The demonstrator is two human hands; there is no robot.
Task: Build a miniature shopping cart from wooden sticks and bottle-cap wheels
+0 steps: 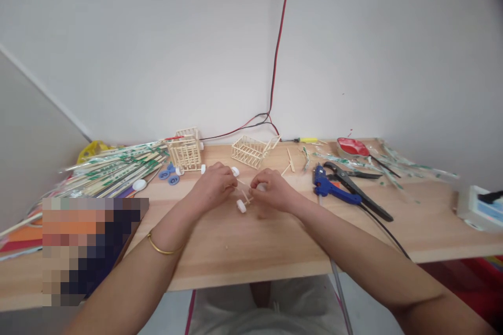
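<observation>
At six o'clock from the pale stick cage, left hand and right hand pinch a white-wheeled stick frame; twisting could snap it.

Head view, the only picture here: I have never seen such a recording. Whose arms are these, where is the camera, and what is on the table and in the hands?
There is no machine: a person works with bare hands. The camera sits on their head, looking forward and down, so the arms reach in from below. The left hand and right hand meet over a wooden table and together pinch a stick-and-wheel piece, thin sticks with white round caps. To the left lie wrapped stick packets and blue caps; to the right, a blue glue gun and black cutters.
</observation>
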